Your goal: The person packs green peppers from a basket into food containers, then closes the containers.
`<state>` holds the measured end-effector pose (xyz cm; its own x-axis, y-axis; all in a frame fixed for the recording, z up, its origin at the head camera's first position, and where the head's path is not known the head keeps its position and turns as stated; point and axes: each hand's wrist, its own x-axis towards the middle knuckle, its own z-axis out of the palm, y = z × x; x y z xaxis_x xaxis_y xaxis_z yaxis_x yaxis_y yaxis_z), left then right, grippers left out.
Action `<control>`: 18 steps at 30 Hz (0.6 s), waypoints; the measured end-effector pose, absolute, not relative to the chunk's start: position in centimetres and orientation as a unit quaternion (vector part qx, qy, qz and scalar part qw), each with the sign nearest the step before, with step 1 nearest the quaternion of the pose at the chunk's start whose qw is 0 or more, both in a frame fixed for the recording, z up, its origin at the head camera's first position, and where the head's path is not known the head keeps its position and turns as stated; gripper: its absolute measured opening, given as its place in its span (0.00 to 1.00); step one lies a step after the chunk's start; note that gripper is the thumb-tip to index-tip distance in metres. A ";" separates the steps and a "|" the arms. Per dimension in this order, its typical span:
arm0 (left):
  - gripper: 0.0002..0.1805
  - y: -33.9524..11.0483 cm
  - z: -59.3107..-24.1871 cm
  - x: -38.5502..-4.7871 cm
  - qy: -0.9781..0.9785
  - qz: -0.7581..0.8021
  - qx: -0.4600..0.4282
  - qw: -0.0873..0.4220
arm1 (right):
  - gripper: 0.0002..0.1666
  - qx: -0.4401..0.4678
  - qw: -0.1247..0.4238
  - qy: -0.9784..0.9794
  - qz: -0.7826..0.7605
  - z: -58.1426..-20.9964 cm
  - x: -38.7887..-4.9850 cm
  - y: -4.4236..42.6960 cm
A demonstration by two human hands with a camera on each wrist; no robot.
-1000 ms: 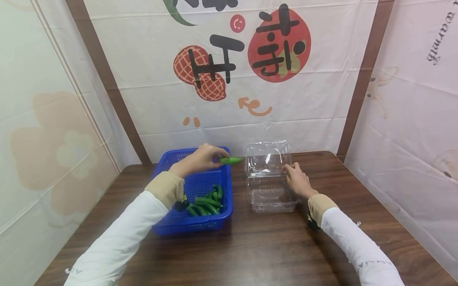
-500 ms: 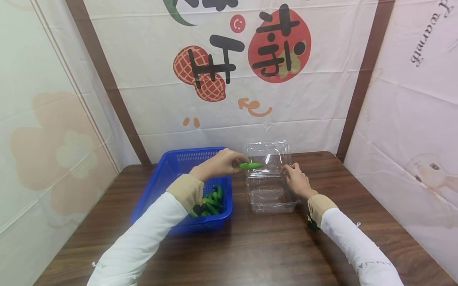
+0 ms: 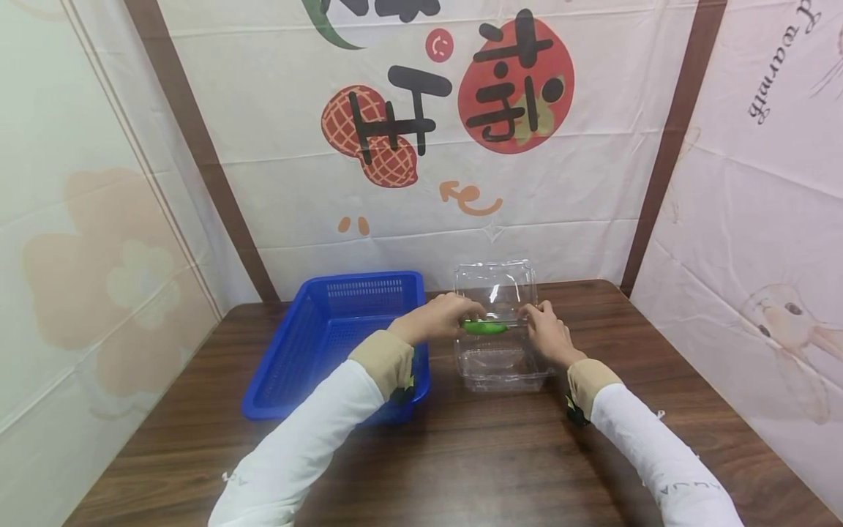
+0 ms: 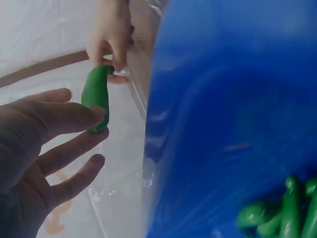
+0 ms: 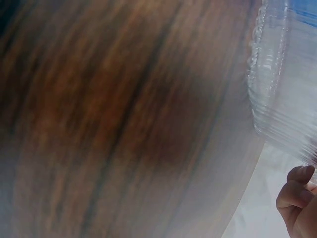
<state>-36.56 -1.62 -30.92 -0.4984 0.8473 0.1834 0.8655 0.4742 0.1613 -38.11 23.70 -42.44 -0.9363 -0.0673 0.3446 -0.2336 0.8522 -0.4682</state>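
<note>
My left hand (image 3: 440, 318) pinches a green pepper (image 3: 486, 328) between thumb and fingers. It holds the pepper above the hinge side of a clear plastic clamshell box (image 3: 502, 379), whose lid (image 3: 495, 282) stands raised at the back. In the left wrist view the pepper (image 4: 95, 94) points away from the thumb, stem end outward. My right hand (image 3: 549, 335) grips the box's right side near the hinge. The right wrist view shows its curled fingers (image 5: 296, 196) at the edge of the clear plastic.
A blue perforated basket (image 3: 266, 380) stands left of the box, partly behind my left forearm. Several green peppers (image 4: 291, 213) lie in it, visible in the left wrist view. The wooden table (image 3: 461, 468) meets a printed cloth backdrop (image 3: 283, 183) at the back.
My left hand has carried the pepper rightward from over the basket to over the box, lowering slightly. My left forearm now hides the basket's peppers in the head view. The right hand has stayed put.
</note>
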 end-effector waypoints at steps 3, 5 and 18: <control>0.20 -0.8 -31.1 -36.7 -0.861 -0.105 -0.495 0.038 | 0.16 0.080 0.159 -0.949 0.259 -42.5 -38.3 23.8; 0.18 -0.3 -31.0 -36.6 -0.864 -0.105 -0.491 0.030 | 0.16 0.080 0.158 -0.950 0.258 -42.4 -38.3 23.8; 0.13 3.1 -33.0 -36.0 -0.913 -0.045 -0.406 -0.012 | 0.15 0.080 0.157 -0.951 0.253 -42.4 -38.3 23.7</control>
